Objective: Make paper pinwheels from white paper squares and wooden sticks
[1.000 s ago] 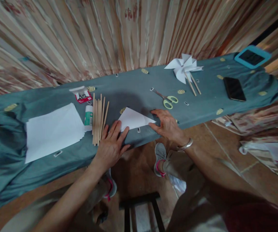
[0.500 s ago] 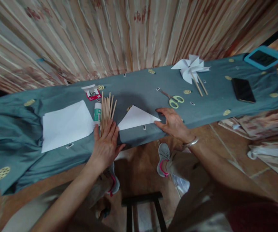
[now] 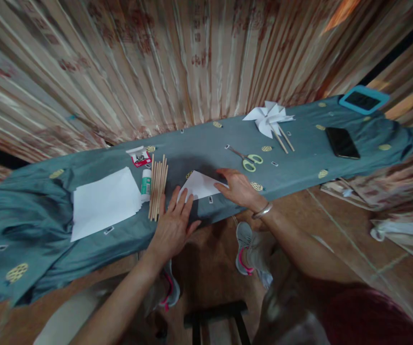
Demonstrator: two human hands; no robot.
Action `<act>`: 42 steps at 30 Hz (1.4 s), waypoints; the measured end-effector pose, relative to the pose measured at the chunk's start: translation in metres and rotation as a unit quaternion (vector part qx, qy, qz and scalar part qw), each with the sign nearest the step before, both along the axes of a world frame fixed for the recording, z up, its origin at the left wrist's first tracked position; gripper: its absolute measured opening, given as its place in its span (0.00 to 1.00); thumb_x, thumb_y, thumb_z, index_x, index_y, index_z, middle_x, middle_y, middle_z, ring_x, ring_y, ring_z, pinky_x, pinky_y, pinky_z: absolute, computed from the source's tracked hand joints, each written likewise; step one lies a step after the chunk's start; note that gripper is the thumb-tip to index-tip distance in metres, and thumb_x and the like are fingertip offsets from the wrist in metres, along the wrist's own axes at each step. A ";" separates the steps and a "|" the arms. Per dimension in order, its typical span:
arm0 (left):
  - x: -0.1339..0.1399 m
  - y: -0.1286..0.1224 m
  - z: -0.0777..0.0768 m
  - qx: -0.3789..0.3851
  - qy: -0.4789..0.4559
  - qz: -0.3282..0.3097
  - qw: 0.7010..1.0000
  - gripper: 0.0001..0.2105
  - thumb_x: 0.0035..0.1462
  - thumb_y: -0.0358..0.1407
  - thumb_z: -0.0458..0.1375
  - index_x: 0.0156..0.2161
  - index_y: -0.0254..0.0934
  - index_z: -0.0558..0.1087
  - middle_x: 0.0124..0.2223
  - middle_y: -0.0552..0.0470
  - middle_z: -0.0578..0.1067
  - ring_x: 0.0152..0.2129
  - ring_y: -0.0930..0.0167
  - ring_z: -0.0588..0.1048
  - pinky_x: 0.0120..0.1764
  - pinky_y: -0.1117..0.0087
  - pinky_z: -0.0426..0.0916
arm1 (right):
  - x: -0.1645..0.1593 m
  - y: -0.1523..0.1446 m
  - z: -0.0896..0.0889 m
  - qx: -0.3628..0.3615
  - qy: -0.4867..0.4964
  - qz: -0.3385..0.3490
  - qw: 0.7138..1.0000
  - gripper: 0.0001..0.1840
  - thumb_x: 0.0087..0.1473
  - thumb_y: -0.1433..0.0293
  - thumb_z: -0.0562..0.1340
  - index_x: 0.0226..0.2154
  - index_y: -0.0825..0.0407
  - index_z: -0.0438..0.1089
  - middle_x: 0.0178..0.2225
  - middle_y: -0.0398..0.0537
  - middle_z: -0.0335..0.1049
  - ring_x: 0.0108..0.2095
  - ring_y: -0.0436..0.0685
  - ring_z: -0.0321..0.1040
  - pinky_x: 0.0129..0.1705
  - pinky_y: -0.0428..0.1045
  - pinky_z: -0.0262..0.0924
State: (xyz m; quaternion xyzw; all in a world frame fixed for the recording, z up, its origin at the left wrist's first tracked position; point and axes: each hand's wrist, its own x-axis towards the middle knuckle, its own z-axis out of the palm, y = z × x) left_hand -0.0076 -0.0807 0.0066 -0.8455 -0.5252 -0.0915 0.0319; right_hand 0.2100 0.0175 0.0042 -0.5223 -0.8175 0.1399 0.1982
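Two hands (image 3: 172, 223) (image 3: 241, 189) touch one paper triangle (image 3: 202, 186), one glue stick (image 3: 145, 186) nearby.

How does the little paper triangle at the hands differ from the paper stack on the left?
The paper triangle is three-cornered, while the paper stack is roughly four-sided. The triangle looks smaller than the stack. The left hand and right hand are both at the triangle, whereas neither touches the stack. Both are white and lie flat on the teal cloth.
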 end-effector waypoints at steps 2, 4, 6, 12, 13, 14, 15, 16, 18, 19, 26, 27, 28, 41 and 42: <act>0.009 0.003 -0.001 -0.026 0.001 -0.003 1.000 0.25 0.62 0.41 0.53 0.60 0.29 0.64 0.63 0.35 0.64 0.63 0.54 0.58 0.62 0.43 0.51 | -0.011 -0.002 0.001 0.006 -0.029 0.010 1.000 0.21 0.56 0.68 0.62 0.51 0.58 0.67 0.49 0.63 0.73 0.51 0.66 0.69 0.54 0.60 0.62; 0.014 0.005 -0.002 -0.042 0.006 0.000 0.999 0.23 0.62 0.40 0.53 0.59 0.30 0.66 0.62 0.36 0.66 0.62 0.54 0.61 0.61 0.43 0.53 | -0.019 -0.004 0.002 0.008 -0.047 0.011 0.999 0.23 0.54 0.69 0.63 0.51 0.60 0.67 0.49 0.65 0.72 0.51 0.67 0.68 0.54 0.60 0.61; 0.014 0.006 -0.003 -0.047 0.009 0.004 0.999 0.23 0.62 0.39 0.54 0.59 0.30 0.66 0.62 0.37 0.67 0.61 0.54 0.62 0.60 0.43 0.55 | -0.022 -0.003 0.004 -0.012 -0.036 0.003 0.999 0.25 0.52 0.70 0.64 0.52 0.61 0.66 0.50 0.65 0.72 0.50 0.67 0.69 0.52 0.59 0.62; 0.014 0.010 -0.003 -0.046 0.005 0.002 0.999 0.22 0.61 0.38 0.55 0.58 0.29 0.66 0.61 0.35 0.67 0.60 0.53 0.64 0.58 0.48 0.61 | -0.006 0.005 0.006 -0.185 0.131 -0.032 0.974 0.25 0.48 0.72 0.65 0.51 0.56 0.69 0.37 0.51 0.78 0.31 0.55 0.73 0.34 0.49 0.66; 0.015 0.011 -0.003 -0.046 0.002 -0.001 0.999 0.22 0.61 0.38 0.55 0.58 0.29 0.66 0.61 0.35 0.67 0.60 0.53 0.64 0.57 0.49 0.61 | -0.002 0.006 0.005 -0.212 0.168 -0.031 0.962 0.25 0.47 0.72 0.64 0.51 0.56 0.70 0.32 0.48 0.77 0.28 0.53 0.71 0.31 0.48 0.64; 0.017 0.011 -0.003 -0.046 0.000 -0.004 0.999 0.22 0.61 0.38 0.54 0.58 0.29 0.66 0.61 0.35 0.67 0.60 0.53 0.64 0.57 0.49 0.61 | 0.002 0.006 0.003 -0.239 0.210 -0.027 0.948 0.26 0.47 0.72 0.64 0.51 0.56 0.69 0.28 0.46 0.76 0.25 0.52 0.69 0.27 0.46 0.61; 0.020 0.012 -0.004 -0.047 -0.003 -0.007 0.999 0.22 0.61 0.38 0.54 0.58 0.30 0.66 0.61 0.35 0.67 0.60 0.53 0.63 0.58 0.49 0.61 | 0.007 0.005 0.001 -0.267 0.251 -0.019 0.930 0.26 0.47 0.72 0.63 0.51 0.56 0.70 0.26 0.43 0.75 0.23 0.50 0.67 0.25 0.45 0.59; 0.022 0.013 -0.005 -0.049 -0.007 -0.011 0.999 0.22 0.61 0.38 0.54 0.59 0.30 0.66 0.61 0.35 0.67 0.60 0.54 0.63 0.58 0.49 0.61 | 0.011 0.004 0.000 -0.295 0.290 -0.008 0.910 0.24 0.48 0.71 0.62 0.50 0.56 0.71 0.24 0.42 0.73 0.21 0.49 0.65 0.23 0.44 0.57; 0.027 0.015 -0.007 -0.055 -0.015 -0.022 0.998 0.23 0.61 0.37 0.55 0.59 0.30 0.65 0.62 0.35 0.66 0.61 0.55 0.62 0.58 0.50 0.60 | 0.021 0.002 -0.002 -0.348 0.342 0.017 0.873 0.20 0.48 0.69 0.61 0.45 0.56 0.74 0.24 0.42 0.73 0.21 0.48 0.64 0.24 0.44 0.59; 0.029 0.016 -0.009 -0.058 -0.020 -0.028 0.998 0.23 0.61 0.37 0.55 0.59 0.30 0.64 0.62 0.34 0.66 0.62 0.55 0.61 0.59 0.50 0.60 | 0.025 0.001 -0.002 -0.368 0.353 0.030 0.860 0.17 0.48 0.68 0.61 0.42 0.56 0.75 0.25 0.43 0.73 0.22 0.48 0.65 0.26 0.44 0.61; 0.034 0.018 -0.023 -0.071 -0.051 -0.063 0.994 0.25 0.60 0.36 0.56 0.61 0.31 0.61 0.64 0.35 0.63 0.64 0.56 0.57 0.61 0.50 0.57 | 0.036 0.001 -0.003 -0.318 0.289 0.087 0.899 0.11 0.46 0.72 0.63 0.36 0.52 0.77 0.30 0.44 0.77 0.31 0.52 0.72 0.36 0.48 0.66; 0.034 0.018 -0.025 -0.072 -0.052 -0.067 0.994 0.25 0.60 0.36 0.56 0.61 0.30 0.61 0.64 0.34 0.63 0.64 0.56 0.56 0.61 0.50 0.57 | 0.035 0.000 -0.004 -0.293 0.265 0.086 0.914 0.11 0.47 0.73 0.62 0.35 0.51 0.78 0.30 0.45 0.77 0.31 0.52 0.72 0.36 0.48 0.67; 0.034 0.017 -0.025 -0.072 -0.053 -0.069 0.994 0.25 0.60 0.35 0.56 0.61 0.30 0.60 0.64 0.35 0.62 0.64 0.56 0.56 0.62 0.50 0.56 | 0.033 0.000 -0.004 -0.261 0.240 0.086 0.931 0.11 0.48 0.74 0.62 0.35 0.51 0.78 0.31 0.46 0.77 0.31 0.53 0.73 0.37 0.49 0.67; 0.020 0.001 -0.019 -0.069 -0.029 -0.060 0.995 0.26 0.60 0.35 0.56 0.61 0.29 0.61 0.64 0.35 0.63 0.64 0.55 0.57 0.61 0.49 0.55 | -0.006 0.014 0.001 -0.095 0.163 0.136 0.973 0.05 0.53 0.71 0.62 0.33 0.50 0.75 0.53 0.52 0.71 0.53 0.59 0.69 0.56 0.58 0.60; 0.018 -0.001 -0.018 -0.070 -0.026 -0.058 0.996 0.26 0.60 0.35 0.56 0.61 0.28 0.61 0.64 0.35 0.63 0.64 0.55 0.57 0.61 0.49 0.55 | -0.010 0.016 0.001 -0.098 0.163 0.135 0.972 0.05 0.53 0.71 0.62 0.33 0.49 0.75 0.53 0.52 0.71 0.53 0.59 0.69 0.56 0.58 0.60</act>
